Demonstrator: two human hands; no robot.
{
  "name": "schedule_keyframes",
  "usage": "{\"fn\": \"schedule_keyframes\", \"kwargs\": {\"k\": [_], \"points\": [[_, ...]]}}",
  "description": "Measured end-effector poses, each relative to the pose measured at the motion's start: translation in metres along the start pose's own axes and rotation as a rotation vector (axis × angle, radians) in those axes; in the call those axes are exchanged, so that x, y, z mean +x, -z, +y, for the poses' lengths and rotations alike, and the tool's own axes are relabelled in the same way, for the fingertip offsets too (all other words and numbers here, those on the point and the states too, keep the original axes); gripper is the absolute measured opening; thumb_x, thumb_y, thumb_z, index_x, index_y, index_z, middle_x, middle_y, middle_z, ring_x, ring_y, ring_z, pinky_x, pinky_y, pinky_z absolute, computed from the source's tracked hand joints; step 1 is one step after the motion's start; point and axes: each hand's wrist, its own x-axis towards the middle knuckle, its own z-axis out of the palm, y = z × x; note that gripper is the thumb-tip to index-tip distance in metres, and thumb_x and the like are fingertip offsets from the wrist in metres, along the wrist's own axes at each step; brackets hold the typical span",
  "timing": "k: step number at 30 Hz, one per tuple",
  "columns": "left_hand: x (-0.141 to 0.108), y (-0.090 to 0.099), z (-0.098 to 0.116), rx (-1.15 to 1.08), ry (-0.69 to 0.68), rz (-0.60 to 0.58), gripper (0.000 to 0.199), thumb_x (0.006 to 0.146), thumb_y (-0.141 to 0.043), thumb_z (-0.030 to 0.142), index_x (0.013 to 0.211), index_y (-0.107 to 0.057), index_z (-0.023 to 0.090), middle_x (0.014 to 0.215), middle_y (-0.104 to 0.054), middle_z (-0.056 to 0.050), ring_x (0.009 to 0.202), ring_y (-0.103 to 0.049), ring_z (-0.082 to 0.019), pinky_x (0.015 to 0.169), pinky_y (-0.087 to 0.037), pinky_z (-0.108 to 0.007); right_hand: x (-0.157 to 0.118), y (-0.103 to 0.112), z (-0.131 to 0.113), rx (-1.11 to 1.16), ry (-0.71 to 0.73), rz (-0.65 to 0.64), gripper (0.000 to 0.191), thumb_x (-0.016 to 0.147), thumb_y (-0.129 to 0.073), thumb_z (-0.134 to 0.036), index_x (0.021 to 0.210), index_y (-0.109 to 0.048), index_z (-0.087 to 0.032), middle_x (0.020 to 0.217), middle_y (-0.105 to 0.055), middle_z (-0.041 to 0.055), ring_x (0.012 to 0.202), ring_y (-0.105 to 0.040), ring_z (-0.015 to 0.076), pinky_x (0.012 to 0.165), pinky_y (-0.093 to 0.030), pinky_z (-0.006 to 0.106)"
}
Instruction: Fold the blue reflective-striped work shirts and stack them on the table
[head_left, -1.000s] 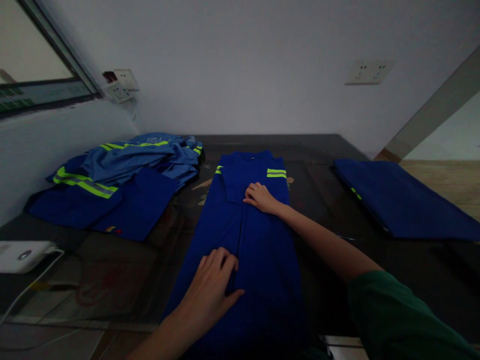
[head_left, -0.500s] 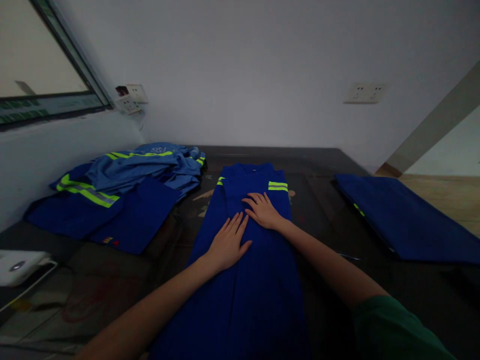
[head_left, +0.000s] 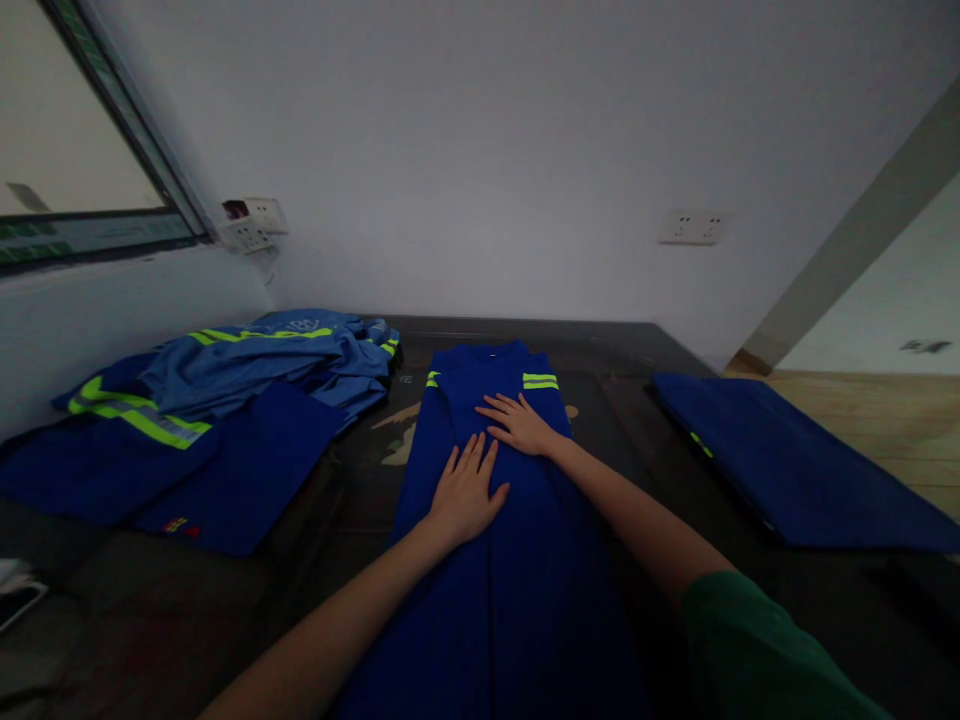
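Observation:
A dark blue work jacket (head_left: 525,540) with yellow-green reflective bands lies lengthwise on the dark table (head_left: 330,560), its collar toward the wall and its sides folded inward. My left hand (head_left: 465,490) rests flat on the middle of the cloth, fingers spread. A little farther up, my right hand (head_left: 519,425) also lies flat on the jacket, fingers apart, its fingertips just above those of the left. Neither hand grips the fabric. The jacket's near end runs out of view at the bottom.
To the left is a loose heap of blue garments (head_left: 255,370) with reflective stripes. A folded blue garment (head_left: 795,460) lies on the right side. A white device (head_left: 19,590) shows at the left edge. Sockets (head_left: 694,227) are on the wall behind.
The view has shifted slightly, so the heap and the white device sit farther left and partly out of frame. Both hands stay flat on the jacket with little movement over it.

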Motion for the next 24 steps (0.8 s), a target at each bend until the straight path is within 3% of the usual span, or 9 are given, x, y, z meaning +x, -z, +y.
{"fn": "schedule_keyframes", "kwargs": {"k": [5,10,15,20,24], "points": [[0.010,0.000,0.006,0.002,0.024,0.001,0.065,0.091,-0.041,0.047,0.148,-0.029,0.017,0.156,-0.023,-0.013,0.145,-0.015,-0.025,0.117,-0.019,-0.047,0.005,0.000,0.014,0.036,-0.056,0.033,0.056,0.095,-0.035,-0.053,0.146,-0.034,-0.030,0.156,-0.025,0.0048,0.144,-0.017,0.0274,0.113,-0.015,0.058],[-0.001,0.007,0.013,0.010,0.027,-0.025,0.063,0.093,-0.043,0.040,0.150,-0.023,0.024,0.158,-0.016,-0.012,0.145,-0.013,-0.026,0.115,-0.018,-0.052,0.006,-0.005,0.018,0.024,-0.204,0.054,0.060,0.095,-0.027,-0.058,0.148,-0.029,-0.029,0.156,-0.024,0.0058,0.144,-0.015,0.0287,0.113,-0.016,0.058],[-0.021,0.014,0.017,-0.015,-0.059,-0.119,0.062,0.093,-0.044,0.043,0.150,-0.021,0.033,0.158,-0.016,-0.012,0.145,-0.010,-0.033,0.113,-0.019,-0.058,0.006,-0.008,0.020,0.006,-0.206,0.023,0.061,0.095,-0.023,-0.060,0.149,-0.028,-0.032,0.156,-0.025,0.0035,0.144,-0.016,0.0275,0.113,-0.015,0.057],[-0.043,0.015,0.015,-0.052,-0.170,-0.131,0.062,0.092,-0.046,0.045,0.149,-0.023,0.036,0.158,-0.015,-0.011,0.145,-0.010,-0.035,0.112,-0.019,-0.061,0.006,-0.009,0.018,0.010,-0.201,0.039,0.059,0.095,-0.026,-0.058,0.148,-0.030,-0.031,0.155,-0.027,0.0047,0.143,-0.019,0.0279,0.112,-0.017,0.058],[-0.041,0.022,0.010,-0.092,-0.180,-0.103,0.066,0.091,-0.045,0.054,0.149,-0.024,0.030,0.154,-0.026,-0.015,0.142,-0.021,-0.034,0.111,-0.024,-0.059,0.007,-0.010,0.025,0.080,-0.177,0.165,0.055,0.097,-0.028,-0.054,0.142,-0.042,-0.027,0.152,-0.033,0.0054,0.144,-0.016,0.0268,0.113,-0.018,0.055]]}}
